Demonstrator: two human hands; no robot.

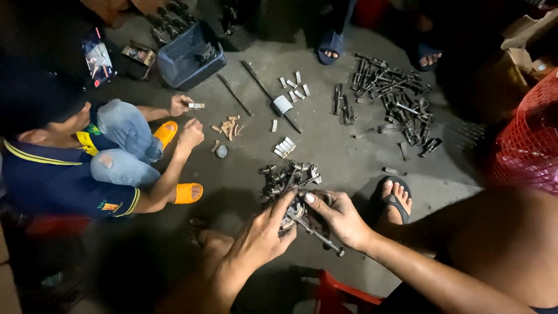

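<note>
My left hand [263, 232] and my right hand [340, 218] meet low in the middle of the view over a dark metal part [297, 214] with a long bolt [318, 237] sticking out toward the lower right. Both hands grip this part, fingers closed around it. Just beyond my fingers lies a heap of small greasy metal parts [289, 176] on the concrete floor [244, 174]. My right foot in a dark sandal [395, 200] rests to the right of the hands.
A person squats at the left in orange sandals, holding a small metal piece [196, 106]. Small brown pieces [228, 128], silver plates [285, 147], thin rods [270, 96], a blue basket [189, 58], a big pile of dark parts [395, 99], a red mesh basket [532, 136] and a red stool [334, 293] surround me.
</note>
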